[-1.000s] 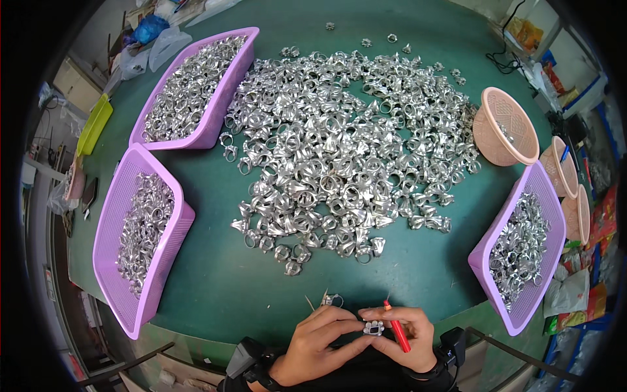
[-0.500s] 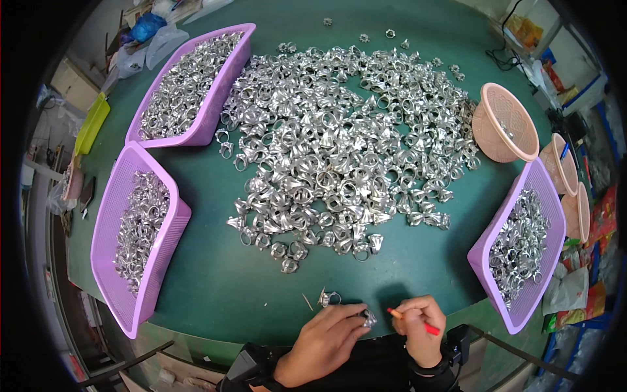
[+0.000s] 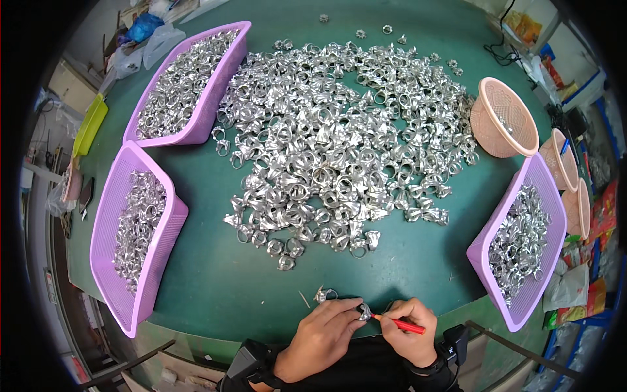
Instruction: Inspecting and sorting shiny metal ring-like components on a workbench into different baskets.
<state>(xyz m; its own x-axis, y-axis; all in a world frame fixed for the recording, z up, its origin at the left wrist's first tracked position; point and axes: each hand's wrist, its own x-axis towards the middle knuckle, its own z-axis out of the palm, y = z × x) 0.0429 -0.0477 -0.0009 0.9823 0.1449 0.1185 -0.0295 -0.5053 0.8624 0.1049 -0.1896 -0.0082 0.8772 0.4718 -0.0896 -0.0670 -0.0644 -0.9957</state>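
Observation:
My left hand (image 3: pixel 324 334) holds a silver ring (image 3: pixel 364 311) between thumb and fingertips at the near edge of the table. Its broad ornate head is turned toward my right hand (image 3: pixel 410 330). That hand grips a slim red pen (image 3: pixel 406 325), whose orange front end meets the ring or comes very close to it. Just beyond my left fingers lies another silver ring (image 3: pixel 324 294), with a thin pale sliver (image 3: pixel 304 299) beside it. A large heap of similar silver rings (image 3: pixel 326 157) spreads over the green table (image 3: pixel 215 274) farther off.
Two purple baskets (image 3: pixel 175 222) of rings stand on the left, one behind the other. On the right are another purple basket (image 3: pixel 479 251) with rings and a peach basket (image 3: pixel 486 134) holding a few pieces. Smaller peach baskets (image 3: pixel 558 166) sit at the right edge. A black cable (image 3: pixel 503 55) lies at the far right.
My right hand has moved left, bringing the pen's front end to the ring. My left hand still holds the ring, nearly in place. The whole view has shifted slightly.

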